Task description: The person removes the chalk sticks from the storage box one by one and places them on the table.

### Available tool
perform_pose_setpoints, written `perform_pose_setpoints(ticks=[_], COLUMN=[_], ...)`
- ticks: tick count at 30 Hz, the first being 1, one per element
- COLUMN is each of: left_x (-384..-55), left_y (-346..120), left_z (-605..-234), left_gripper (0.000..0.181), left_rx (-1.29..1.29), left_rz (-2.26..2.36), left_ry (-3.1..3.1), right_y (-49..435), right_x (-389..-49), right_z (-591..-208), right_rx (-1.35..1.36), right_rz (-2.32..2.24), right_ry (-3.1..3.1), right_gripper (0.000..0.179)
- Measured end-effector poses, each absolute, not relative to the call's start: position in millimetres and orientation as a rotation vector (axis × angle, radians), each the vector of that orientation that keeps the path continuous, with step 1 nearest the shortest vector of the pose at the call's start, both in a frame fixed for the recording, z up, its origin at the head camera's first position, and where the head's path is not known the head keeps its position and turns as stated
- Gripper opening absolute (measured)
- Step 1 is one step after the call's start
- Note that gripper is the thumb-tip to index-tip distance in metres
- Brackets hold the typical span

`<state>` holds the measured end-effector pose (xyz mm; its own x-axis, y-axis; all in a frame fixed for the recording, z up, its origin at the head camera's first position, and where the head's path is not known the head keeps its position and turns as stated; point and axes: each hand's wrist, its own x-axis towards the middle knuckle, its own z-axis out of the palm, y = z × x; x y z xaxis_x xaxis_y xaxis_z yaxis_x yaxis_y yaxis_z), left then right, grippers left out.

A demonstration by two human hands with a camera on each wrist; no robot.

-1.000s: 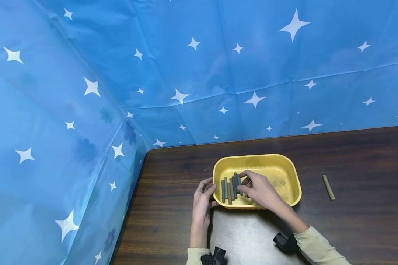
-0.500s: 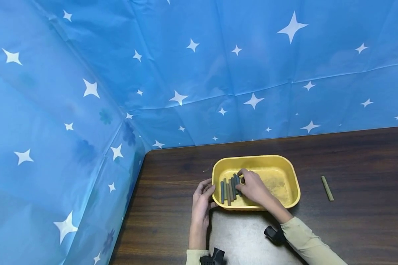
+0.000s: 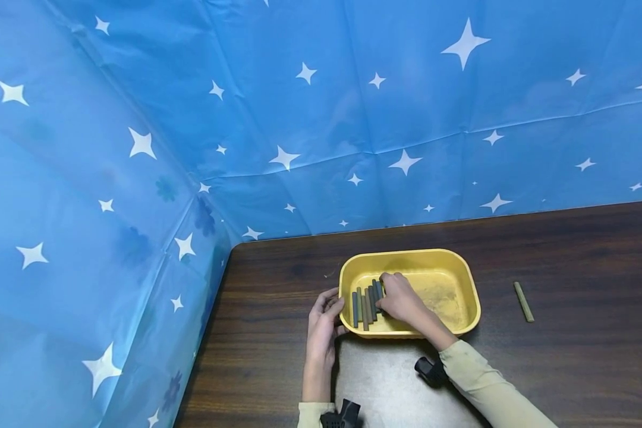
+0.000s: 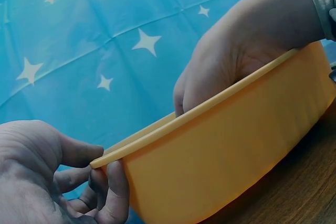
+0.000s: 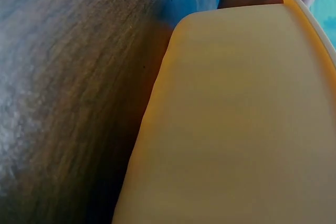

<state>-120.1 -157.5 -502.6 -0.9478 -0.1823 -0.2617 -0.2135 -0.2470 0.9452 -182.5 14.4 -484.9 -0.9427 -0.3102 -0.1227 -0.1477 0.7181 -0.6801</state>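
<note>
A yellow plastic basin (image 3: pixel 444 294) stands on the dark wooden table. Inside it, at the left end, several short chalk-like sticks (image 3: pixel 366 310) in dull blue, green and brown lie side by side in a row. My left hand (image 3: pixel 321 330) grips the basin's left rim; the left wrist view has the thumb over the edge (image 4: pixel 97 163) and fingers beneath. Reaching over the near wall, my right hand (image 3: pixel 401 302) has its finger and thumb curled around the ends of the rightmost dark stick. In both wrist views the basin's wall hides the sticks and the right fingertips.
One loose greenish stick (image 3: pixel 524 302) lies on the table (image 3: pixel 583 345), right of the basin. A blue star-patterned cloth (image 3: pixel 321 131) rises behind the table and along its left side. Black wrist cameras (image 3: pixel 431 373) sit near both sleeves.
My right hand has shifted left and lower over the sticks, closing in against the row's right end. The left hand keeps its hold on the rim, and the loose stick stays put.
</note>
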Motion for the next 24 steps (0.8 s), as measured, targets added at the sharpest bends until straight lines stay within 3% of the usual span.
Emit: perform_pose_setpoints(ticks=[24], left_x=[-120.4], left_y=[-157.2], left_z=[-502.3], left_gripper=[0.039], left_rx=[-0.495], left_rz=[2.403], left_ry=[1.924], right_y=[12.9], right_x=[-184.8], right_z=[-484.8], right_rx=[-0.412], right_rz=[-1.092], right_ry=[2.711], right_gripper=[0.048])
